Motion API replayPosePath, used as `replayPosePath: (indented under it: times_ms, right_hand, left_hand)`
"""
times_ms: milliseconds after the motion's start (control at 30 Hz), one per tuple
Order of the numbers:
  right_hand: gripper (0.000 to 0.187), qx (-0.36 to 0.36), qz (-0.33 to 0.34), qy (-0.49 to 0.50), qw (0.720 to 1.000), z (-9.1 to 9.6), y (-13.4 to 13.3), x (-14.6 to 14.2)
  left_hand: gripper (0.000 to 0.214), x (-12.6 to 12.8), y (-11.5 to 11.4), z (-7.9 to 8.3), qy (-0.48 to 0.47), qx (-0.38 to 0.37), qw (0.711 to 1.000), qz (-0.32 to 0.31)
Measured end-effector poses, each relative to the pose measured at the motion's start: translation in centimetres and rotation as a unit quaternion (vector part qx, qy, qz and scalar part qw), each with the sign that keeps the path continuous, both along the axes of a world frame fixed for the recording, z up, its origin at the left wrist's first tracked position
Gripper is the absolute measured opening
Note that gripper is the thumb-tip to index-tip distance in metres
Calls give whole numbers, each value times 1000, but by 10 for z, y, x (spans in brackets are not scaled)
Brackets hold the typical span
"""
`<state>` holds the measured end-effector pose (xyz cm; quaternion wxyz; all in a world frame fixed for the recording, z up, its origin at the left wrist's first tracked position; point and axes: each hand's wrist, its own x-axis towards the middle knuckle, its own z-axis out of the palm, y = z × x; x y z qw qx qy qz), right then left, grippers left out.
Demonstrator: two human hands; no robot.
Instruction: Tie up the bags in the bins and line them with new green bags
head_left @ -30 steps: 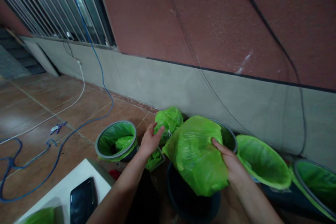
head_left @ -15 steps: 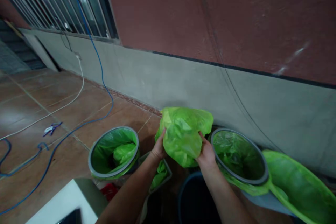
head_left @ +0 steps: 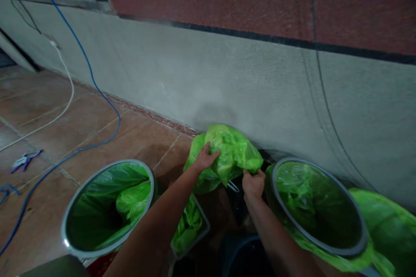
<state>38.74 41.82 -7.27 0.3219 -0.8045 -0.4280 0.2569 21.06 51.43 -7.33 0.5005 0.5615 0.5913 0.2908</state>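
A crumpled bright green plastic bag (head_left: 232, 151) lies low against the grey wall, between two bins. My left hand (head_left: 204, 159) presses on its top left with curled fingers gripping the plastic. My right hand (head_left: 252, 183) is closed just below the bag's right side, pinching its lower edge. A thin white handle or wire (head_left: 232, 186) shows under the bag between my hands. What the bag rests on is hidden.
A round grey-rimmed bin (head_left: 75, 207) lined with green plastic stands at left, another (head_left: 338, 249) at right, with a further green-lined one (head_left: 386, 212) beyond. A small square container (head_left: 202, 218) holds green plastic near my left forearm. A dark bucket (head_left: 242, 259) sits below. Blue (head_left: 94, 82) and white cables cross the tiled floor.
The bag has gone from held up in front of me down to the floor by the wall. My hands followed it down and the view has tilted lower and closer.
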Motion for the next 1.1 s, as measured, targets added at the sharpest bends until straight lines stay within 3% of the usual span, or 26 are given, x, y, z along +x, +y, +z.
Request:
replayPosePath:
  times_ms: [67, 167, 233, 300, 433, 567, 667, 767, 867, 933, 1000, 1100]
  right_hand:
    - [76, 32, -71, -94, 993, 13, 11, -5]
    - [69, 100, -3, -199, 975, 34, 45, -10]
    - [68, 68, 55, -205, 975, 33, 71, -10]
    - [71, -13, 94, -179, 979, 16, 91, -5]
    - [78, -129, 116, -115, 978, -44, 101, 8]
    - [77, -122, 126, -81, 981, -98, 92, 7]
    - [71, -105, 153, -49, 981, -117, 89, -6]
    - [68, -119, 187, -39, 974, -110, 90, -12]
    - [58, -55, 180, -85, 978, -82, 88, -5]
    - [54, 21, 109, -138, 984, -62, 83, 4]
    - [59, 44, 5, -167, 985, -50, 77, 14]
    - [72, -63, -123, -130, 982, -57, 69, 29]
  left_hand:
    - [83, 5, -3, -6, 128, 23, 991, -19]
    - [95, 13, -4, -1, 280, 80, 956, -34]
    - [99, 18, -1, 2, 320, 119, 936, -82]
    - [96, 24, 3, -1, 344, 130, 918, -147]
    - [87, 31, 7, -20, 377, 114, 891, -224]
    - [74, 29, 4, -41, 391, 116, 879, -245]
    - [65, 20, 2, -49, 405, 110, 876, -238]
    - [62, 9, 5, -51, 414, 108, 873, -236]
    - [66, 4, 10, -50, 416, 112, 872, -233]
    - [68, 3, 11, -48, 414, 113, 873, -230]
    - [67, 4, 9, -46, 407, 116, 877, -229]
    - [66, 2, 4, -44, 399, 116, 880, -230]
